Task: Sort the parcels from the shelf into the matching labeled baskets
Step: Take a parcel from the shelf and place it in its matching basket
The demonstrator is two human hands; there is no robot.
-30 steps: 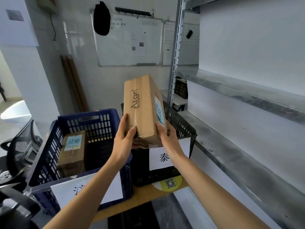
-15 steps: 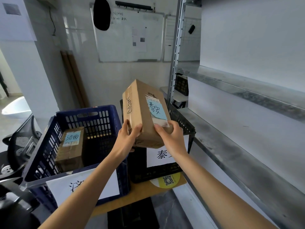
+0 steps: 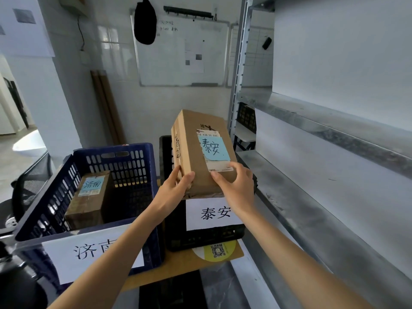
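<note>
Parcel (image 3: 191, 153) tipped flatter, blue 泰安 label (image 3: 213, 148) now upward; left hand (image 3: 176, 188), right hand (image 3: 239, 188) grip brown cardboard.

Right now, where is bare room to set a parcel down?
Bare: the metal shelf right of the black basket, and, in the blue basket, the floor right of the lying parcel. Crowded: above the black basket, where left hand and right hand grip the held parcel, hiding the basket's inside.

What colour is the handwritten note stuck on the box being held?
Light blue: the note on the box, clearest in the head view.
</note>
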